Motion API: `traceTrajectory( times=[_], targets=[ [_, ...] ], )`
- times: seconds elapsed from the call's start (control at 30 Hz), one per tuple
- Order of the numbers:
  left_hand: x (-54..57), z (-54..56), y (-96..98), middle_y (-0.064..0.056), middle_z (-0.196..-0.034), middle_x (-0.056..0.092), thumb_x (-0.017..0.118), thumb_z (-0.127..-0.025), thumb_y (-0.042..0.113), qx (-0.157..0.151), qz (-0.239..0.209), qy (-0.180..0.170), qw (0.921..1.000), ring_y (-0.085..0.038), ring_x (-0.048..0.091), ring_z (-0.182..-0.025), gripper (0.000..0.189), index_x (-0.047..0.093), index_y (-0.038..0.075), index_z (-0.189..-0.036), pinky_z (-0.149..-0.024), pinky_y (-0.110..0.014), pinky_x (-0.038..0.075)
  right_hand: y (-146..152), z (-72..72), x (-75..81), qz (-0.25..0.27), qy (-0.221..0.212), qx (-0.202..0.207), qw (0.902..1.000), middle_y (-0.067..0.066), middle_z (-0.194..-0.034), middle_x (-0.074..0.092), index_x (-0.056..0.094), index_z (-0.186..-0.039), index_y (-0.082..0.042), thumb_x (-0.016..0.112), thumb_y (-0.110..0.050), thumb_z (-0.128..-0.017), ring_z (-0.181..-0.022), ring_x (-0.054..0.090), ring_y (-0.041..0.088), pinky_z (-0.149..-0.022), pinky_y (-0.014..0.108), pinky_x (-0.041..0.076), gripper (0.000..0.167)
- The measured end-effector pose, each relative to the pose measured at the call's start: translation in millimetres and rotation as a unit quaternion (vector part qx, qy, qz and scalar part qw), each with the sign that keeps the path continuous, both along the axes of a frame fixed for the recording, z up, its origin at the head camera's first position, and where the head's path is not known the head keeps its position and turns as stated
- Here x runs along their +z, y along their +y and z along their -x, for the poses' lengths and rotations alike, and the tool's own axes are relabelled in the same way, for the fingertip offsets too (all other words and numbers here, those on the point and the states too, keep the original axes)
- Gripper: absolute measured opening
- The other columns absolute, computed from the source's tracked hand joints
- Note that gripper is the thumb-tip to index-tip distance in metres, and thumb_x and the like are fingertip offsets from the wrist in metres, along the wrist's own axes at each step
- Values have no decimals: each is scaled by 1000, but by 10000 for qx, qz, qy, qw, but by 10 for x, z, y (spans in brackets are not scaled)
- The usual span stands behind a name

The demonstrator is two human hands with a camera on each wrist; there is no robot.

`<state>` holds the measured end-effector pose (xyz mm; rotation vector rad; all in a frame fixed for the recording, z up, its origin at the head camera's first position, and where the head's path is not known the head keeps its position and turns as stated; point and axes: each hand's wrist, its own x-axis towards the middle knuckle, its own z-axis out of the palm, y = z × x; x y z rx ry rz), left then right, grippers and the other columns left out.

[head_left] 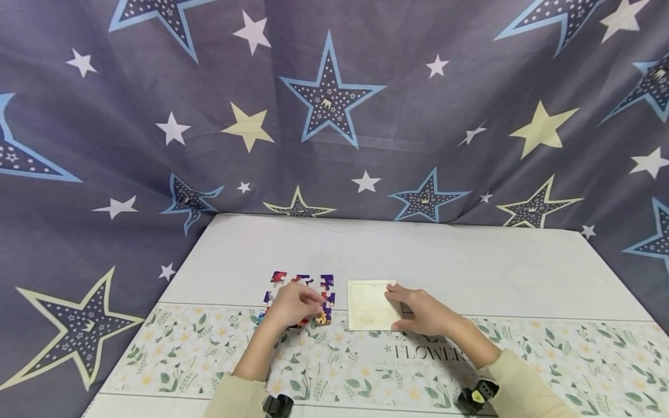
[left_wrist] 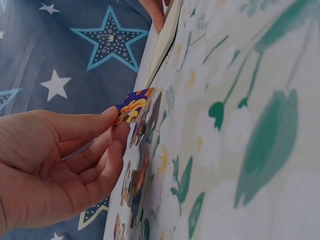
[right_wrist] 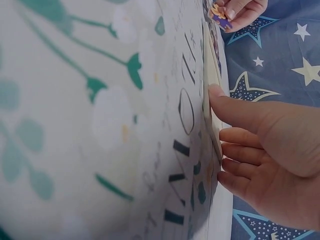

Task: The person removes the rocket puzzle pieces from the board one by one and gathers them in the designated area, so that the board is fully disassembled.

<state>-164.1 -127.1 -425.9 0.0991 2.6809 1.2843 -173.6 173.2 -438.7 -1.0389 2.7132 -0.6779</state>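
Observation:
My left hand (head_left: 295, 305) pinches a purple, orange and yellow jigsaw puzzle piece (left_wrist: 134, 106) between thumb and fingertips, tilted up off the table. Around and under that hand lie more puzzle pieces (head_left: 326, 281), loosely spaced in rows; the hand hides some of them. To their right lies a pale, shallow puzzle tray (head_left: 372, 307) with a raised rim, its inside bare. My right hand (head_left: 423, 312) rests at the tray's right side, thumb on the rim near the lower corner and fingers spread along the edge, as the right wrist view also shows.
The white table (head_left: 444, 255) carries a flower-printed band (head_left: 209, 354) with lettering along its near part. A dark star-patterned curtain (head_left: 366, 157) hangs behind the table and along its sides. Both wrists wear small black devices.

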Motion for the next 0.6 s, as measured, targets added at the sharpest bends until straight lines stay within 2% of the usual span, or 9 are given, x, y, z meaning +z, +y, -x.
traceTrajectory(
  times=[0.3,0.6],
  targets=[
    [-37,-4,3,-6,-73,72,72,-81,5,-112,47,-25,9999,-13,58,-53,6,76,6,-86,-48,-23,44,5,11,-37,0,12,-19,10000,26,-144,45,50,-134,6,75,-21,-81,-136,40,44,-106,52,39,64],
    [-81,-12,38,-6,-68,69,71,-80,0,-106,127,204,9997,-10,52,-48,9,75,1,-87,-46,-21,42,6,9,-31,5,24,-45,10000,26,-144,45,50,-134,6,76,-20,-81,-136,40,44,-105,51,40,64]
  ],
)
